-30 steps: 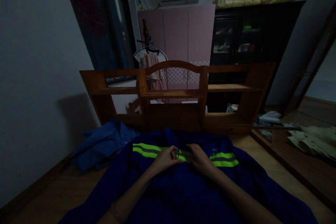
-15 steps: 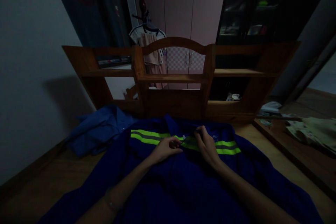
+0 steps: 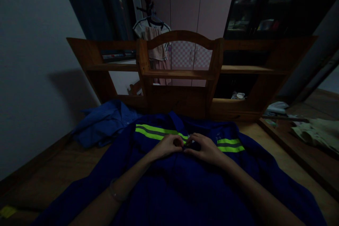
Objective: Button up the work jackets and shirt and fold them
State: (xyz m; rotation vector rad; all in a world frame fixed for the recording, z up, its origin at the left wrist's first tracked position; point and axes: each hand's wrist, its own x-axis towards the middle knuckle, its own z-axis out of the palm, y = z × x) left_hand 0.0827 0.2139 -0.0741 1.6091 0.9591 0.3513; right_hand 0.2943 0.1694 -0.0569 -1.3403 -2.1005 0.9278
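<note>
Jacket in dark blue lies spread flat on the wooden floor, and it fills the lower middle of the frame. Its long axis runs from the bottom edge of the frame up toward the centre, with the collar end pointing away from us, toward the wooden shelf unit in the middle of the frame. A yellow-green reflective stripe crosses the chest from left to right, so it lies across the long axis.

We bring both our hands together at the middle of the chest, just on the line of the stripe. Our left hand is curled, with the fingers bent inward and pinched on the front edge of the jacket. Our right hand meets it from the other side, and its fingertips also pinch the fabric at the same place. The two hands touch each other there. It is too dark to see what small part sits between the fingertips.

At the left of the frame, beside the jacket, a second blue garment lies crumpled near the wall. At the right edge, a pale cloth lies on the floor, well apart from the jacket.
</note>
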